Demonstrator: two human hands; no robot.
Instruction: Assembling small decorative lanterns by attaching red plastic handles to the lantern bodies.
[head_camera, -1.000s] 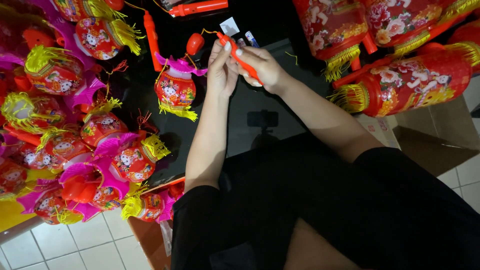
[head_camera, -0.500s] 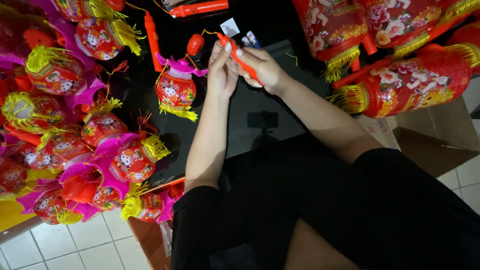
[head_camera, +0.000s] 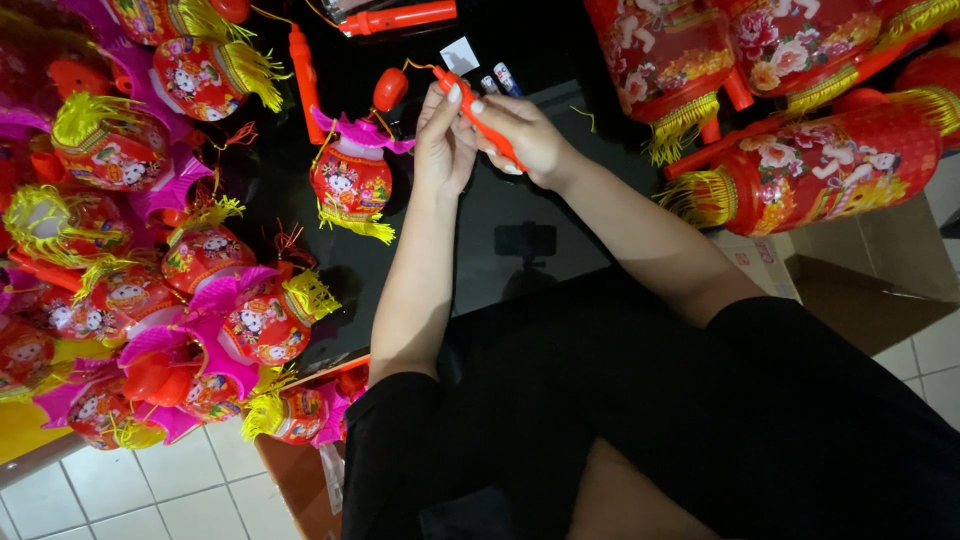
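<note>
My right hand grips a thin orange-red plastic stick that slants up to the left. My left hand presses its fingers against the stick's upper end. From that tip a thin cord runs to a red cap above a small red lantern with a pink top and yellow fringe, which lies on the dark glossy table just left of my hands.
Many similar small lanterns are heaped at the left. Large red cylindrical lanterns lie at the upper right. More orange sticks and small batteries lie at the top. An open cardboard box stands on the tiled floor at the right.
</note>
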